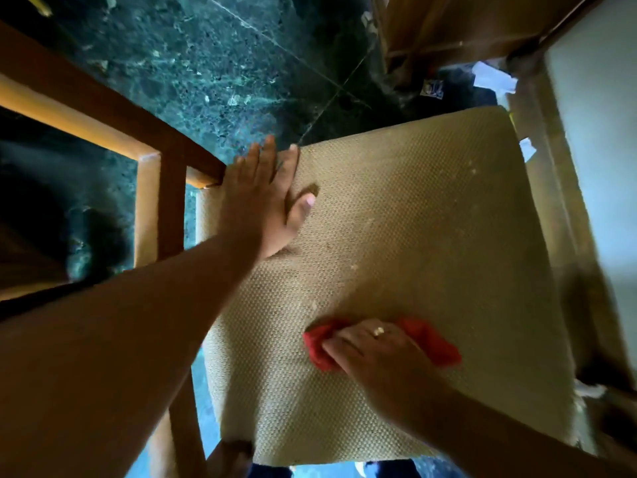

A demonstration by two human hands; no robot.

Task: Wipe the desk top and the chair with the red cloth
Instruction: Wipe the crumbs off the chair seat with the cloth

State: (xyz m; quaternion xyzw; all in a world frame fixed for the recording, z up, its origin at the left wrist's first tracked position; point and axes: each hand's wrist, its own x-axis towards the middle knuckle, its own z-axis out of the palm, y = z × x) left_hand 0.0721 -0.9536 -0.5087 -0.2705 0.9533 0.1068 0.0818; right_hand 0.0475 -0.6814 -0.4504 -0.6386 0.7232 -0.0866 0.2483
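the right hand (pixel 375 353) presses the bunched red cloth (pixel 431 339) onto the near part of the woven chair seat (pixel 413 219), fingers curled over it. the left hand (pixel 265 198) lies flat and open on the seat's far left corner, well apart from the cloth, beside the wooden chair frame (pixel 162 174).

The red cloth (pixel 427 339) lies on a tan woven seat cushion (pixel 413 236); the chair frame (pixel 162 188) is orange-brown wood, the floor (pixel 206 63) dark green marble.
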